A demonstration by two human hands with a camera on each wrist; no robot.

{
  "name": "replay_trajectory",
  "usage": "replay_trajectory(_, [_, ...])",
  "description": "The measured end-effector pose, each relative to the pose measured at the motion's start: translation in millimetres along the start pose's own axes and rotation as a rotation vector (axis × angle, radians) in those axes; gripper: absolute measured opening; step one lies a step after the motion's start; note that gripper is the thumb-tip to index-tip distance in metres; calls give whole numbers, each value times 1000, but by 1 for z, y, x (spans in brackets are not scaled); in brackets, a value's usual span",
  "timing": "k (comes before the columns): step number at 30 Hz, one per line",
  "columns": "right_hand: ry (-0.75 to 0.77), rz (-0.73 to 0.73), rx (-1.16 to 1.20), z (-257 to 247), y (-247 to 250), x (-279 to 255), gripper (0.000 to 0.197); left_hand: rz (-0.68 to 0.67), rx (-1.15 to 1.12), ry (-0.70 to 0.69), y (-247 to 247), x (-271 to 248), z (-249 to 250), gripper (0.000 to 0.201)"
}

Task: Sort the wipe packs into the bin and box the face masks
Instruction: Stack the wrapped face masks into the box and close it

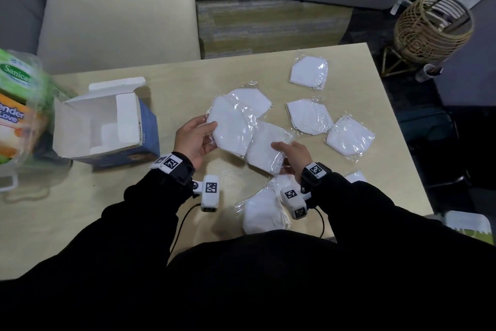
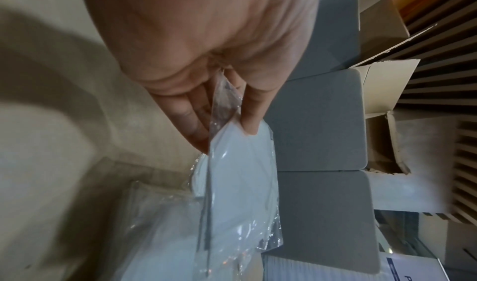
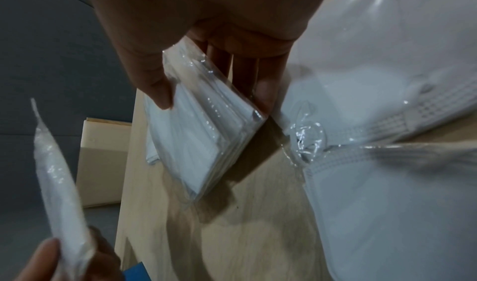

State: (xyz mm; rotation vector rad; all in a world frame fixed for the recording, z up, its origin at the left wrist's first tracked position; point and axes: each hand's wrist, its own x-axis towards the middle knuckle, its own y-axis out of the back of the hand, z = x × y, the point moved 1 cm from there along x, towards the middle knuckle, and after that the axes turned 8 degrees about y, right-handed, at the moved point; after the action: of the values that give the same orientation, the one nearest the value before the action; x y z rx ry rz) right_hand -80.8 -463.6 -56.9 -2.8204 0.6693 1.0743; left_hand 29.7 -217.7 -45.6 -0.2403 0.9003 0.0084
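Note:
My left hand [image 1: 197,135] pinches a white face mask in clear wrap [image 1: 232,126] above the table; the left wrist view shows thumb and fingers [image 2: 251,109] clamped on that mask [image 2: 240,183]. My right hand [image 1: 291,154] grips a small stack of wrapped masks [image 1: 264,149], seen edge-on as a mask stack [image 3: 206,134] in the right wrist view. The open blue-and-white mask box [image 1: 107,124] stands left of my hands, its flaps up. More wrapped masks lie loose: one far back [image 1: 310,73], two at the right [image 1: 308,116] [image 1: 350,137], others near my body [image 1: 261,212].
A clear bin with wipe packs [image 1: 18,105] sits at the table's left edge. A cream chair [image 1: 118,22] stands behind the table [image 1: 80,223]. A wicker basket on a stand [image 1: 432,27] is off the table's far right corner.

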Motion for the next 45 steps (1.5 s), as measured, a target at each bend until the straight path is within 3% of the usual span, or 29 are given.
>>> replay_trajectory(3, [0, -24, 9, 4, 1, 2, 31, 14, 25, 23, -3, -3, -11, 18])
replay_trajectory(8, [38, -108, 19, 5, -2, -1, 23, 132, 233, -29, 1, 0, -33, 17])
replay_trajectory(13, [131, -169, -44, 8, -5, -2, 36, 136, 385, -59, 3, 0, -43, 14])
replay_trajectory(18, [263, -237, -145, 3, -11, -5, 32, 76, 468, -83, -5, -7, -46, 30])
replay_trajectory(24, [482, -320, -255, -11, -20, -1, 45, -168, 518, -160, -15, -13, -31, 93])
replay_trajectory(26, [543, -373, -300, -16, -22, -2, 58, -251, 534, -207, -19, -18, -23, 85])
replay_trajectory(28, [614, -404, -390, -21, -27, -5, 77, -227, 514, -233, -24, -21, -18, 71])
replay_trajectory(30, [670, -405, -460, -22, -34, -6, 88, -189, 491, -278, -28, -20, -18, 72])
replay_trajectory(33, [657, -359, -479, -11, -41, 3, 101, -115, 519, -344, -22, -12, -29, 99])
replay_trajectory(35, [613, -337, -501, 1, -45, 7, 99, -90, 601, -350, -16, -4, -40, 110])
replay_trajectory(37, [588, -315, -531, 8, -49, 7, 91, -74, 629, -349, -11, 0, -49, 106])
replay_trajectory(42, [615, -271, -545, 4, -47, 12, 79, -3, 622, -331, -18, -3, -43, 72])
replay_trajectory(45, [559, -355, -540, -3, -42, 15, 91, 24, 628, -322, -17, -4, -42, 62])
